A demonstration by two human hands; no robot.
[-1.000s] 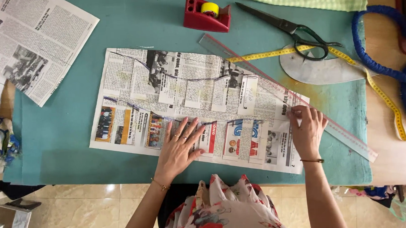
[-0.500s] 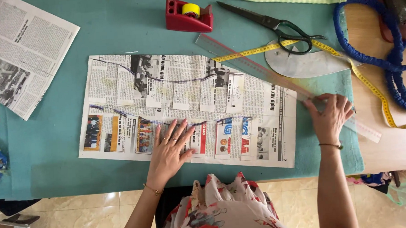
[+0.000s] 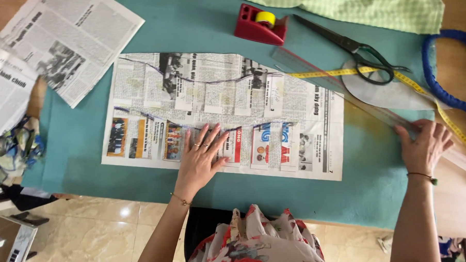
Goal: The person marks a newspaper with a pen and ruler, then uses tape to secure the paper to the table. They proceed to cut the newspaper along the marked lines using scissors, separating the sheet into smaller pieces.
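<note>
While the left hand [image 3: 200,158] lies flat with fingers spread on the near edge of the newspaper pattern [image 3: 222,113], pinning it to the teal cloth [image 3: 188,29], the right hand [image 3: 424,147] sits out at the right end of the long clear ruler [image 3: 345,91], fingers curled over it and pressing it down. Can't tell if the thumb actually pinches under the edge. Looks to me like the ruler-positioning step: the pattern sheet is laid out mid-table with pen lines drawn across it, and the ruler still lies off its far-right corner. Next move probably needs the ruler swung onto the paper without the sheet shifting, so that left palm should stay planted.

Compared to a second ago, the right hand has left the paper's right edge and slid out along the ruler. Left hand hasn't budged. Scissors [image 3: 357,52], yellow tape measure [image 3: 428,96] and red tape dispenser [image 3: 260,24] sit along the far side, same as before.
</note>
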